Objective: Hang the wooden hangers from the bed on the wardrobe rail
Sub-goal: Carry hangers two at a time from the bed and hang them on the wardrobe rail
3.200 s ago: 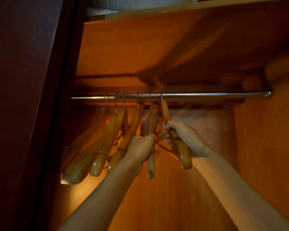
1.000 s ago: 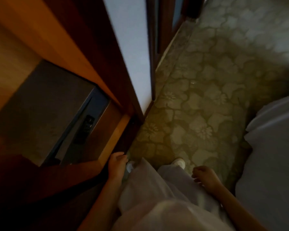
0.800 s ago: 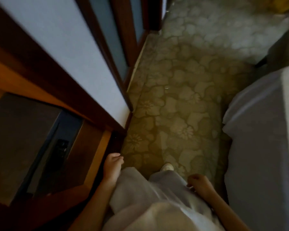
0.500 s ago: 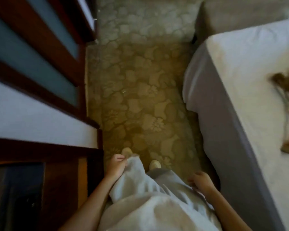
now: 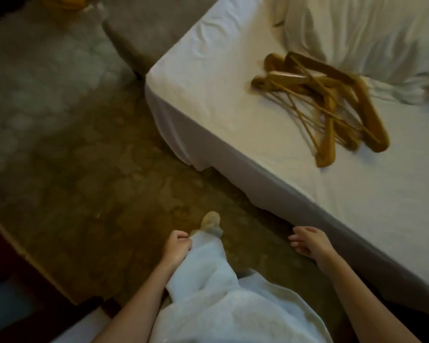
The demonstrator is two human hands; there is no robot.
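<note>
While both grips hang low and idle, I log this as the fetch leg: approaching the bed, nothing picked up yet. The wooden hangers lie in a loose, crossed heap on the white sheet, well in from the near edge, just short of the rumpled bedding and well apart from either grip. Left grip: fingers loosely curled against the pale trouser leg, holding nothing that I can make out. Right grip: fingers slack and half-curled, empty, near the bed's side. One foot is forward on the patterned floor. The wardrobe rail is out of view. Judgement: the next move calls for a step closer and a lean over the mattress, the right grip reaching for the nearest hanger. Bars and shoulders look interlaced, so I'd expect a lift by the neck to drag its neighbours along. Better to tease one free, or gather several together. Blur hides the hooks, and the count is uncertain.
</note>
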